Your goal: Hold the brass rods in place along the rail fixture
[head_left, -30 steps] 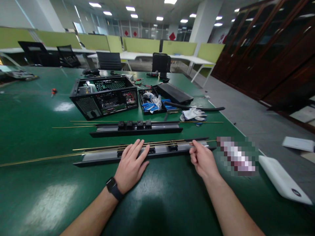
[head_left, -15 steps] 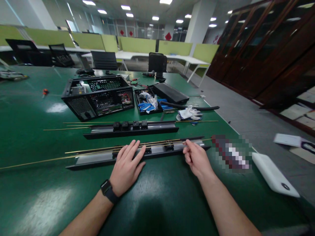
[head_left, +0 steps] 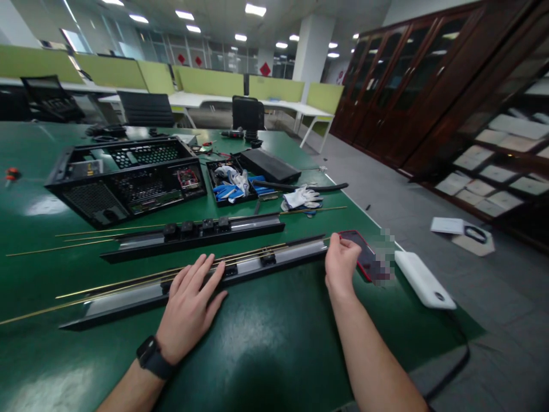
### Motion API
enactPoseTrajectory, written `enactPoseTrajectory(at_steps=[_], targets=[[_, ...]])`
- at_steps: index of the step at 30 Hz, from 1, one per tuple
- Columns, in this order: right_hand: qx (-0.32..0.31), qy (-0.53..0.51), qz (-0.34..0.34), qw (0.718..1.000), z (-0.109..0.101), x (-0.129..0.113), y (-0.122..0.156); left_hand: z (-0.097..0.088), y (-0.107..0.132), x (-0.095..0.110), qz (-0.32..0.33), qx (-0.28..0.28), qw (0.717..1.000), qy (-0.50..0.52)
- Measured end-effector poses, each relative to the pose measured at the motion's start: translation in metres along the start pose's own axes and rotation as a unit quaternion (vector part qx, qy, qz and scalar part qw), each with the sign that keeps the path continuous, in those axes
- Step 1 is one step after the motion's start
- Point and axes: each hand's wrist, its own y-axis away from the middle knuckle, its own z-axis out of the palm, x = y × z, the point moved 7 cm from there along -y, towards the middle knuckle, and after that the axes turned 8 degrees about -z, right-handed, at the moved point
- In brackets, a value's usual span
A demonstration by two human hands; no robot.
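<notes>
My left hand [head_left: 191,309], with a dark watch [head_left: 154,356] on its wrist, lies with fingers spread over the nearer long black channel [head_left: 298,252], on top of several thin brass rods [head_left: 86,290]. The channel has a silvery inner face and small black blocks [head_left: 268,257] inside, partly covered by the rods and my fingers. At the channel's right end, my right hand [head_left: 342,263] pinches the tip of a thin brass rod between thumb and fingers. Beyond lies a second black channel [head_left: 253,228] with several black blocks [head_left: 187,229] standing in it.
An open black computer case [head_left: 128,183] stands at the back left. A black tray [head_left: 234,197] with blue-white gloves and a pair of white gloves [head_left: 302,198] lie behind the channels. By the table's right edge are a red-edged phone [head_left: 364,257] and a white power bank [head_left: 424,280].
My right hand has moved rightward along the near channel to its right end, fingers pinched. My left hand still rests on the rods. The view has turned to the right.
</notes>
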Motion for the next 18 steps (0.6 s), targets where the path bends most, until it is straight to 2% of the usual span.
enactPoseTrajectory(at_steps=[3, 8, 13, 18], targets=[[0.064, 0.085, -0.052, 0.993, -0.020, -0.004, -0.015, 0.001, 0.000, 0.001, 0.000, -0.001, 1.000, 0.000], [0.074, 0.162, -0.106, 0.978, -0.030, -0.011, -0.030, 0.000, 0.000, 0.001, 0.002, 0.003, 1.000, -0.002], [0.069, 0.197, -0.142, 0.968, -0.028, -0.011, -0.035, 0.002, 0.001, 0.000, 0.003, 0.004, 1.000, -0.003], [0.048, 0.210, -0.207, 0.954, -0.020, -0.023, -0.025, 0.000, 0.001, 0.001, 0.004, 0.006, 1.000, 0.001]])
